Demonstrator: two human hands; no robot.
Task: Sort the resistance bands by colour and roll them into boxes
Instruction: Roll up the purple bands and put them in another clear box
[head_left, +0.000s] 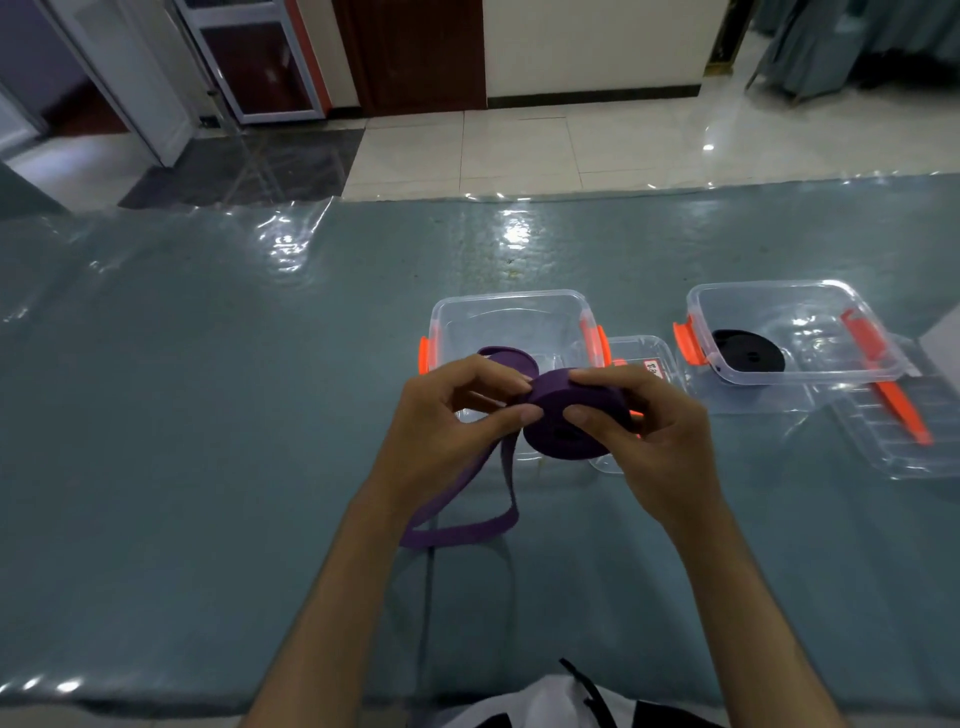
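Done: black band (748, 357) coiled in right box (883, 364).
Underway: both hands (441, 415) (649, 415) pinch purple band (558, 415), tail (457, 535) loose.
Left: near box (511, 306).

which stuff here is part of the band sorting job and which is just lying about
Part of the job:
purple band, held by left hand and right hand
black band, rolled in the right box
middle box

Lying about:
box lids
table cover
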